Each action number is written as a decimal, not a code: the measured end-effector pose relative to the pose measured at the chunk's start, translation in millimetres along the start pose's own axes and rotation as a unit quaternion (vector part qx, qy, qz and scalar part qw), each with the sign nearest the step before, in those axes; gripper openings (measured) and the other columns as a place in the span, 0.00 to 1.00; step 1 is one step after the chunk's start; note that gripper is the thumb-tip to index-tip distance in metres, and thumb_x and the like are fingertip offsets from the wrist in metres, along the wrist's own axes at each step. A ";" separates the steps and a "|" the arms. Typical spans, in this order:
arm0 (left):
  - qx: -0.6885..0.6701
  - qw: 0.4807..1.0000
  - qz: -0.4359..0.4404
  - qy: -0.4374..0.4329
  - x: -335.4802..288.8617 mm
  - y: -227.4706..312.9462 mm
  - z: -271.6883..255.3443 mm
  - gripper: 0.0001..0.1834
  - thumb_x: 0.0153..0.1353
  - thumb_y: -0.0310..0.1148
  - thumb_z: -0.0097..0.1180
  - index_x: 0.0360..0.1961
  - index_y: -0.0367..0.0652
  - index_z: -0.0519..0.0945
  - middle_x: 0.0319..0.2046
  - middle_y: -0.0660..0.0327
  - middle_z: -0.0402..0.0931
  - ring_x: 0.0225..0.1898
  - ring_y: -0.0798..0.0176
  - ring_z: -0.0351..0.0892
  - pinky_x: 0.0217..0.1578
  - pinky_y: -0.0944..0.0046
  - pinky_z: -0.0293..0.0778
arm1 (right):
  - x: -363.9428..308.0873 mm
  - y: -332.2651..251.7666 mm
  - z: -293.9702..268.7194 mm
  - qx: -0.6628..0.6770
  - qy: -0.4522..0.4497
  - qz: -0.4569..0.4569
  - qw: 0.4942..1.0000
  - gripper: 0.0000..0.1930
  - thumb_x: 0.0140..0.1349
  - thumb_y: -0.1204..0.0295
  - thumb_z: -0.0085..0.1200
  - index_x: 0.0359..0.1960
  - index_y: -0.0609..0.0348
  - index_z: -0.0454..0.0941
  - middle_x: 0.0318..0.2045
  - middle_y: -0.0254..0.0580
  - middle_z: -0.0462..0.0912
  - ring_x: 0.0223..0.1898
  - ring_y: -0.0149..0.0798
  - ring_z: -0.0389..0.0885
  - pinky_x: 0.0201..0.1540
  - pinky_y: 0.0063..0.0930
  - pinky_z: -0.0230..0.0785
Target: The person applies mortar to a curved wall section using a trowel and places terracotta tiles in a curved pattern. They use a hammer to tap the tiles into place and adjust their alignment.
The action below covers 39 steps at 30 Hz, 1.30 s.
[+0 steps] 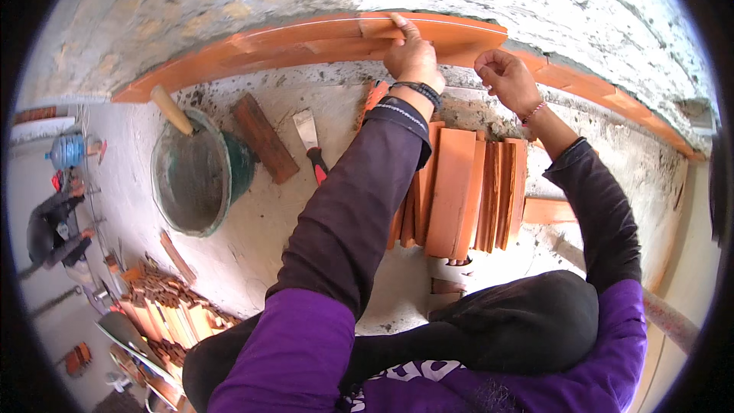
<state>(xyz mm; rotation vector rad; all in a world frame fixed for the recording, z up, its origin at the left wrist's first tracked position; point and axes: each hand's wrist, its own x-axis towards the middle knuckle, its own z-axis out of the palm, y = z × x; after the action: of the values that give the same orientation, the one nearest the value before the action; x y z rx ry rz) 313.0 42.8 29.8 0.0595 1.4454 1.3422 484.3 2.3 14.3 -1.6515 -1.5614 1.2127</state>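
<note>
Two hands: the left hand [413, 57] touches the tile row [306, 40], grip I cannot tell; the right hand [512, 82] has fingertips together. Pushing hard could knock tiles crooked.

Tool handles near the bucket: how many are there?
2: a wooden handle sticking from the bucket, and a red-and-black handle on the scraper lying farther right. Others may be hidden.

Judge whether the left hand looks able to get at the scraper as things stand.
Probably yes: the scraper lies uncovered on the floor, left of the left sleeve, with nothing seen in the way. The left hand would likely just have to leave the tile it touches.
</note>
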 end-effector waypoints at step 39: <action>0.497 0.814 0.275 -0.122 -5.5 53.6 -298.0 0.19 0.65 0.46 0.57 0.40 0.37 0.82 0.35 0.56 0.83 0.37 0.63 0.80 0.41 0.61 0.75 | -64.2 -34.5 257.8 -0.405 -0.386 -0.527 0.639 0.13 0.59 0.70 0.49 0.46 0.51 0.79 0.46 0.42 0.78 0.46 0.47 0.79 0.52 0.40 0.71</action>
<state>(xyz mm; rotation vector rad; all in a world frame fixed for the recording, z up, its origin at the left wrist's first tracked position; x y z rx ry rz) 73.9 -140.2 -3.1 1.3747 1.8224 0.7919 246.6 -101.2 -53.2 -0.0820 -3.2218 0.4689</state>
